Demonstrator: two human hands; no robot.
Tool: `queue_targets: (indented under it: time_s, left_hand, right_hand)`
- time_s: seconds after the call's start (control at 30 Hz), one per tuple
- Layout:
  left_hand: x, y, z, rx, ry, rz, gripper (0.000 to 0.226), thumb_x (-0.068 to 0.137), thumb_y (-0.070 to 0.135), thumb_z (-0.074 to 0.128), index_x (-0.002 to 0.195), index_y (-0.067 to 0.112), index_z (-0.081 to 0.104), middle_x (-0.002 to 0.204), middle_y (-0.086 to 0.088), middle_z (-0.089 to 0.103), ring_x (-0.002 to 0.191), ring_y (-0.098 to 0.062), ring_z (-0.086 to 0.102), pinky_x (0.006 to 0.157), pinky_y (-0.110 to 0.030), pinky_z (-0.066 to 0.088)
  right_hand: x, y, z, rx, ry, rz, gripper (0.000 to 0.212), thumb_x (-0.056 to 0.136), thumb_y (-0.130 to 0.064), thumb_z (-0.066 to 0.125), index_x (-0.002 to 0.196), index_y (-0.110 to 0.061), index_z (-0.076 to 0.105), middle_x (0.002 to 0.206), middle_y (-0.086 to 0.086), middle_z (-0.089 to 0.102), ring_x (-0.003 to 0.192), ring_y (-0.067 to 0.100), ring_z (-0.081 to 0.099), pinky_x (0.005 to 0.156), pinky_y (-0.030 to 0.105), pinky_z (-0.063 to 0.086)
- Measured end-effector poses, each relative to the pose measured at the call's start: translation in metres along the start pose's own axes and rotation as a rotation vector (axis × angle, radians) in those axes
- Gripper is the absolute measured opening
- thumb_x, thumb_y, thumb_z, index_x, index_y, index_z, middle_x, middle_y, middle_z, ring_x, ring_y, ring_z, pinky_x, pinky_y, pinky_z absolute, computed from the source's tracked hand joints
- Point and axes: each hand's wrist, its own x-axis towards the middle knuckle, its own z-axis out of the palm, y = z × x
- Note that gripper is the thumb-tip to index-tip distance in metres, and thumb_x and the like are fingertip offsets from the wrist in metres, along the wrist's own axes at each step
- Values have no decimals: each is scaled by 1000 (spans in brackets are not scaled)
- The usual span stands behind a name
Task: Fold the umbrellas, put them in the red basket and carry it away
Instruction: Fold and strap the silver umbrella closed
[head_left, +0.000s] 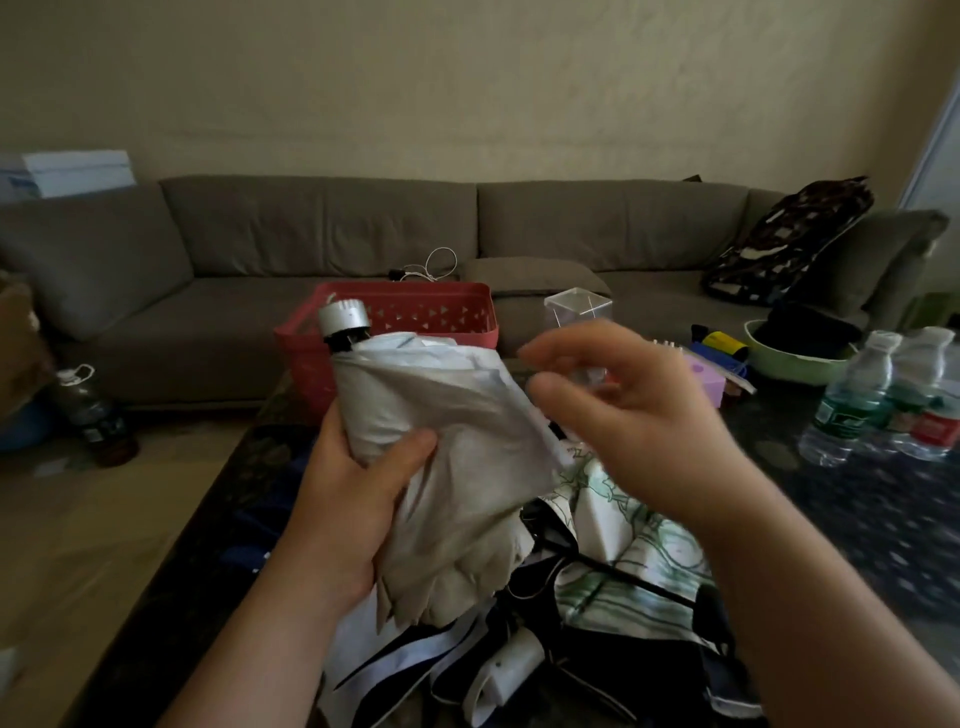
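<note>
A long grey-brown sofa (322, 244) ran along the far wall. In front of the sofa stood a dark speckled table (857, 519), and at the table's far edge, nearest the sofa, sat the red basket (415, 317), apparently empty and open-topped, probably kept within reach for the folded umbrellas. On the table's near side lay a heap of unfolded umbrellas (597, 597), white, navy and green-printed. Above that heap, the left hand (343, 499) gripped a pale grey umbrella (441, 441) around its gathered canopy, silver cap (344, 316) up, likely steadying it for wrapping. The right hand (623, 410) hovered just beside the canopy, blurred, fingers loosely curled, holding nothing.
</note>
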Motion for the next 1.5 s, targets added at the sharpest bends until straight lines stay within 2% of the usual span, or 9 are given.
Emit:
queue_targets:
  time_s: [0.2,0.4,0.7,0.87,0.93,1.0,1.1,1.3,1.5]
  left_hand:
    - [-6,-4,-1,-32,-122,-20,74,72,20,93,137,27,60,121,-9,77,107,-30,77,77,-35,63]
    - [-9,-7,-9,-253,-331,-243,89,80,42,87,151,3,48,138,-23,65,130,-40,62,111,-58,48]
    - [-11,-4,-3,-161,-314,-225,51,79,14,77,129,6,68,123,-26,73,105,-38,75,78,-40,63]
    - [-15,-2,7,-19,-352,-143,52,84,8,82,133,11,65,123,-19,75,113,-37,74,89,-44,62]
    - [-16,-2,10,12,-325,-104,57,83,5,83,135,15,63,123,-15,76,113,-36,74,88,-43,62]
    - [-19,-2,12,-17,-346,-88,62,81,3,83,137,14,61,124,-17,75,113,-37,74,85,-40,63]
    - [-23,-1,13,-62,-457,-65,72,77,4,81,144,17,55,132,-18,71,119,-38,71,91,-42,61]
    - [-26,-7,20,-101,-535,-60,110,77,10,81,162,50,22,154,-13,56,137,-37,59,111,-60,49]
    - [-35,-13,26,-348,-614,-262,96,74,22,94,156,29,45,150,-25,56,134,-47,58,103,-58,54]
  right_hand:
    - [-7,34,37,19,-148,239,44,73,-63,82,100,-32,67,83,-5,65,74,10,58,72,42,51]
    - [-11,41,37,378,-216,366,33,79,-40,80,85,-9,70,75,4,65,73,17,58,72,28,50]
    - [-14,12,17,387,-115,343,39,91,-47,59,96,-8,64,64,-12,60,59,2,55,58,15,46]
    - [-16,16,22,-147,-91,158,36,81,-63,75,105,-38,66,79,-14,59,68,1,54,63,27,46]
    - [-17,21,29,-262,-51,81,52,76,-66,77,120,-44,61,103,-16,58,92,-2,57,79,26,49]
    - [-13,27,29,-284,-50,52,77,71,-71,79,139,-50,50,134,-15,46,127,6,48,103,34,49]
    - [-5,35,26,-89,-181,115,102,67,-64,88,154,-43,41,154,-17,44,142,7,45,117,41,43]
    - [-14,52,37,689,-369,380,65,78,-30,86,133,-3,63,123,24,71,110,36,72,91,45,60]
    - [-14,50,35,772,-323,404,40,80,-14,79,118,-8,70,105,15,76,97,29,75,84,39,61]
